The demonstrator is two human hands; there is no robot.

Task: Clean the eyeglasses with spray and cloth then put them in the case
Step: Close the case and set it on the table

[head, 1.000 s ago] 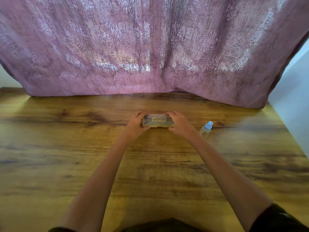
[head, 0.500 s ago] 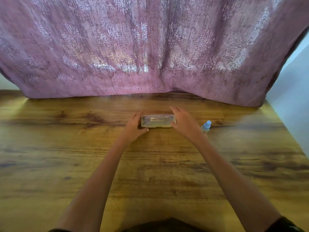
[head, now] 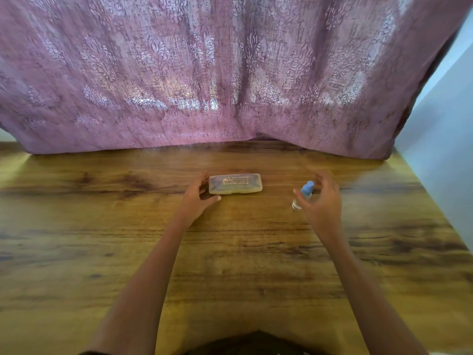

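Right hand (head: 323,201) is spread wide and held low over the table (head: 230,265), palm turned leftward, its fingers loosely curved and motion-blurred. The thumb points left, in front of the spray bottle (head: 300,199), and the fingers arch behind and to the right of it, so the bottle sits in the open crook between them. Nothing is gripped, and I cannot tell whether any skin touches the bottle. The right forearm runs back from the wrist toward the lower right corner of the view.

The bottle is small and clear, with a blue cap (head: 308,187), and it stands on the wood well to the right of the case (head: 235,184).

Left hand (head: 198,198) lies at the left end of the case, also released. Its fingers reach forward along that short end and its thumb stretches right along the tabletop, just in front of the case's near left corner. Whether the fingers press the case or only lie beside it is not clear. The left forearm comes straight up from the bottom of the view.

The case is a flat, pale, translucent box, shut, lying lengthwise across the table with light lettering on its lid. Darker shapes show faintly through the lid, too dim to name.

Behind the table hangs a mauve patterned curtain (head: 230,73), and a pale blue wall (head: 445,119) stands at the right.
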